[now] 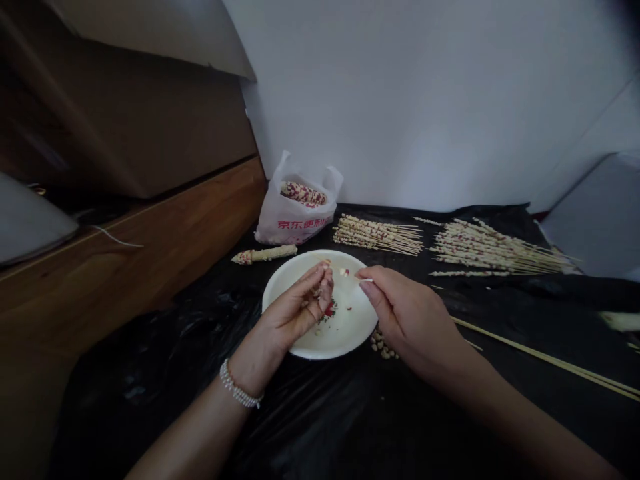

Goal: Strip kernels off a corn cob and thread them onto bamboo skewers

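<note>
My left hand is over a white bowl, fingers curled and the thumb side facing up. A small pale kernel shows at its pinched fingertips; what lies in the palm is partly hidden. To its right, my right hand is closed in a pinch on a thin pale skewer, mostly hidden by the fingers. A white and dark-red corn kernel shows just beyond its fingertips, seemingly on the skewer's tip. Dark bits and something red lie in the bowl.
Behind the bowl stand a plastic bag of speckled corn cobs and a partly stripped cob. Two piles of kernel-threaded skewers lie further right. Bare sticks and loose kernels rest on black plastic sheeting.
</note>
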Demonstrator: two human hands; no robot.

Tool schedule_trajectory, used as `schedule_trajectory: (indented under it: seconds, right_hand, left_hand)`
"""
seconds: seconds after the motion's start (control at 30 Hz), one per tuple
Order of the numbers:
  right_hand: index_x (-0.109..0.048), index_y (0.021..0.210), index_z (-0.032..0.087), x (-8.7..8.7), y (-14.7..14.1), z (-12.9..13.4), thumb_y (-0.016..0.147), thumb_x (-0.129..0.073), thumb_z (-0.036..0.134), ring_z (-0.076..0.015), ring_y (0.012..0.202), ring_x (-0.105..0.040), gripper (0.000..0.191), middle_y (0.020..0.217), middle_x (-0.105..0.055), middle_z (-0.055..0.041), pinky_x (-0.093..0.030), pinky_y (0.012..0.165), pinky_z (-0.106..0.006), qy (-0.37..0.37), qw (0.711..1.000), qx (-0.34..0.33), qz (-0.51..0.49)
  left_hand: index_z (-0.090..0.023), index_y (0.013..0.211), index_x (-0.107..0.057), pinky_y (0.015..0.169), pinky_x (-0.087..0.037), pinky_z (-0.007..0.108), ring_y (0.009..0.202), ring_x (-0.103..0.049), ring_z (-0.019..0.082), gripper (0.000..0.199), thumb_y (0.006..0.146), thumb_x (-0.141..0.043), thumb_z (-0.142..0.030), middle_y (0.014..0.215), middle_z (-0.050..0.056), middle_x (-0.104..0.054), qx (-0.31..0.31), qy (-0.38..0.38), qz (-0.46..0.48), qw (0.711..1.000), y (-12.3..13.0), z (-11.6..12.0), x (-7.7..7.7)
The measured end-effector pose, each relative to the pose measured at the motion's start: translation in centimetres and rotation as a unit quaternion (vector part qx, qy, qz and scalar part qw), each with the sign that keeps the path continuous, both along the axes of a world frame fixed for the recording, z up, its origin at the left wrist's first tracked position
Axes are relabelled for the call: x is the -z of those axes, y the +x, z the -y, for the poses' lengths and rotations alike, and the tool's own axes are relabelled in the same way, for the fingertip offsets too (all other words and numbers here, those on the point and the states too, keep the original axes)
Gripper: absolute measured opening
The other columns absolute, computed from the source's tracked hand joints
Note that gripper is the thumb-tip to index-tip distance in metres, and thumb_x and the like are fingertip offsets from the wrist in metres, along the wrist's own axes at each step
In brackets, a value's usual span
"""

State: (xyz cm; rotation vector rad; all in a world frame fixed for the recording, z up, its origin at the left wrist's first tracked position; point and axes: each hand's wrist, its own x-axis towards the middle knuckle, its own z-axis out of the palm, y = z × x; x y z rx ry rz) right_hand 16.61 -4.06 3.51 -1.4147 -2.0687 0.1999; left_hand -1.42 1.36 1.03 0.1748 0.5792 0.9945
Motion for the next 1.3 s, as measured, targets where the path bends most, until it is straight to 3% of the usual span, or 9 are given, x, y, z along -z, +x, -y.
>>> schedule_trajectory:
  seconds: [0.17,0.37,0.97,1.3]
  right_hand:
    - [-0.065,0.115,0.022,0.31,0.06,0.0,0.095,-0.039,0.016,-0.0243,0.095,-0.067,0.033,0.104,-0.073,-0.0087,-0.049,0.079,-0.036,-0.024,0.997,0.006,0.074]
    - [-0.066,0.118,0.022,0.52,-0.11,-0.09,0.094,-0.04,0.015,-0.025,0.093,-0.069,0.036,0.105,-0.073,-0.0095,-0.05,0.076,-0.036,-0.043,0.994,0.024,0.102]
    - [-0.064,0.122,0.023,0.5,-0.32,-0.3,0.096,-0.042,0.015,-0.025,0.09,-0.071,0.035,0.109,-0.073,-0.0081,-0.048,0.066,-0.032,-0.062,0.986,0.05,0.147]
    - [-0.064,0.12,0.027,0.21,-0.49,-0.14,0.093,-0.047,0.013,-0.0215,0.073,-0.069,0.035,0.092,-0.072,-0.0037,-0.033,0.051,-0.029,-0.067,0.974,0.071,0.203]
  left_hand:
    - [-0.012,0.109,-0.068,0.062,-0.058,0.016,0.072,-0.068,0.011,0.026,0.093,-0.049,-0.006,0.084,0.007,-0.068,-0.08,-0.041,0.039,0.995,-0.59,-0.8,-0.66]
    - [-0.014,0.119,-0.066,0.062,-0.058,0.016,0.071,-0.068,0.011,0.031,0.093,-0.05,-0.006,0.084,0.007,-0.069,-0.089,-0.038,0.037,0.995,-0.64,-0.99,-0.26]
    - [-0.013,0.118,-0.064,0.064,-0.059,0.016,0.071,-0.069,0.01,0.033,0.089,-0.053,-0.001,0.086,0.007,-0.069,-0.094,-0.024,0.009,0.995,-0.21,-0.63,-0.18]
    - [-0.01,0.104,-0.069,0.062,-0.058,0.015,0.068,-0.069,0.01,0.024,0.088,-0.053,0.0,0.082,0.007,-0.07,-0.109,-0.017,-0.029,0.993,0.04,-0.64,-0.26]
